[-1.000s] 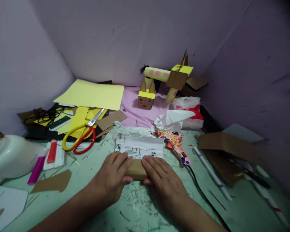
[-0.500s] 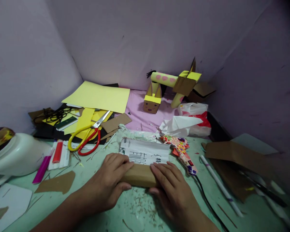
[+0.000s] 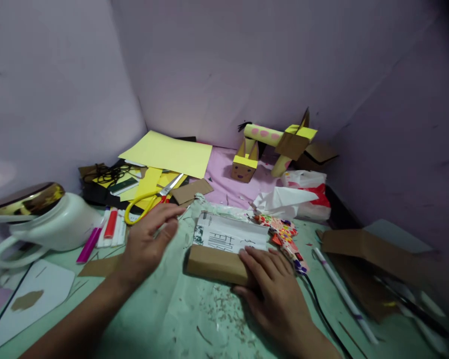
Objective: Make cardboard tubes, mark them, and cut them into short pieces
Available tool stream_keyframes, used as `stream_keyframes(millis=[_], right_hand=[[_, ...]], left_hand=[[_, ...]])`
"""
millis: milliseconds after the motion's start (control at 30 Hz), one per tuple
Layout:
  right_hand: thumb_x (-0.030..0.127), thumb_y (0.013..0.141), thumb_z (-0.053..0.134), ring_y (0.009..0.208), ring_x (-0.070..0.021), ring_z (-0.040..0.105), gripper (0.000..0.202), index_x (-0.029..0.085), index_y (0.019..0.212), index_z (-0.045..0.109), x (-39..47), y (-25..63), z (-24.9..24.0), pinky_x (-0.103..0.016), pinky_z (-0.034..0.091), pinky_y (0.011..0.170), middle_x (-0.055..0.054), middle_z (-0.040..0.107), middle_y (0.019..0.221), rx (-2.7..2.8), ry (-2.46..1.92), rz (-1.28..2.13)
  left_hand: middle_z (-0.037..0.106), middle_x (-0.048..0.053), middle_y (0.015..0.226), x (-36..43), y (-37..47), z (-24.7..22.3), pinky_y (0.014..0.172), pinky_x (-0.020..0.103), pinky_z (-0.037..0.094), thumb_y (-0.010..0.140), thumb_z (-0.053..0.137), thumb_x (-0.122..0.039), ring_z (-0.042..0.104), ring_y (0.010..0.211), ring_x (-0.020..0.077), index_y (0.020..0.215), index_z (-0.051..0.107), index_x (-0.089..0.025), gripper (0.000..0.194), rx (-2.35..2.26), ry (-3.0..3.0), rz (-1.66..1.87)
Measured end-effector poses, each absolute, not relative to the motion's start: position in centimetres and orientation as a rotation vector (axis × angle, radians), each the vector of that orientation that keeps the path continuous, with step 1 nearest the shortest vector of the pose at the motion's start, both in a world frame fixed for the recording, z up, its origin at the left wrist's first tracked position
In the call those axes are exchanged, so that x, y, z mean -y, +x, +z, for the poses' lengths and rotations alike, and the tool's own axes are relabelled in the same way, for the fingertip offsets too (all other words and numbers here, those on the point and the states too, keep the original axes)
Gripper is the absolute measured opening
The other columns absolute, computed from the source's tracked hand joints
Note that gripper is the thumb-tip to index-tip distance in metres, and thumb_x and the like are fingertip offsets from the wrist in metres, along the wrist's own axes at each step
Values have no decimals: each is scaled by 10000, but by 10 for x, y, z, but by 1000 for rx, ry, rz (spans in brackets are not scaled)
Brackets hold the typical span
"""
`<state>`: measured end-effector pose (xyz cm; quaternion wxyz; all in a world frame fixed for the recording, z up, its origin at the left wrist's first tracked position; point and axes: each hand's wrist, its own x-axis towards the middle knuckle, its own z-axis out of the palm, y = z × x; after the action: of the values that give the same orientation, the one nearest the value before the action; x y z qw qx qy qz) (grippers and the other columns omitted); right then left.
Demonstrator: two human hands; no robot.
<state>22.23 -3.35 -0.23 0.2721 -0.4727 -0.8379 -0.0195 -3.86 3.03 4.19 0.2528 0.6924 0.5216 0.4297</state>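
In the head view a folded piece of brown cardboard point(image 3: 219, 264) lies at the middle of the green table. Its back part shows a white printed face with black lettering. My right hand point(image 3: 271, 279) holds its right end, fingers on top and thumb against the front edge. My left hand point(image 3: 151, 239) is off the cardboard, raised to its left with fingers stretched out and nothing in them. Just beyond that hand lie scissors point(image 3: 144, 202) with a yellow handle; the hand covers most of their red handle.
Yellow paper point(image 3: 168, 154) and scraps lie at the back left. Markers point(image 3: 111, 223) and a white teapot-like vessel point(image 3: 65, 224) stand left. A patterned glue gun point(image 3: 284, 234) with a black cord lies right. Behind are cardboard animal figures point(image 3: 244, 167) and a tissue pack point(image 3: 322, 204).
My left hand has let go of the cardboard and moved left and up towards the scissors. My right hand stays on the cardboard. The view has turned slightly left.
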Motion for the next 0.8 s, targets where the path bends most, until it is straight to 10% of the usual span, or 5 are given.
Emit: stream_keyframes(millis=[200, 567, 800], right_hand=[[160, 722, 681, 979, -331, 614, 528, 81, 1234, 583, 24, 200, 20, -522, 475, 870, -164, 684, 1154, 2448, -1348, 49], [45, 673, 583, 1071, -371, 579, 581, 113, 1250, 587, 18, 191, 37, -546, 468, 884, -184, 641, 1197, 2578, -1424, 505], [238, 700, 723, 1001, -254, 630, 429, 250, 1116, 618, 17, 219, 53, -360, 491, 816, -63, 687, 1097, 1508, -1017, 1090]], left_hand=[[697, 35, 743, -37, -34, 50, 636, 274, 483, 799, 558, -463, 593, 688, 176, 817, 720, -165, 340, -1547, 1306, 1350], [690, 54, 734, -29, -27, 49, 637, 280, 448, 749, 574, -462, 568, 681, 174, 755, 713, -145, 346, -1409, 1281, 1417], [672, 88, 907, -30, -28, 35, 725, 313, 485, 837, 510, -505, 605, 814, 200, 1033, 628, -137, 433, -1247, 1263, 1541]])
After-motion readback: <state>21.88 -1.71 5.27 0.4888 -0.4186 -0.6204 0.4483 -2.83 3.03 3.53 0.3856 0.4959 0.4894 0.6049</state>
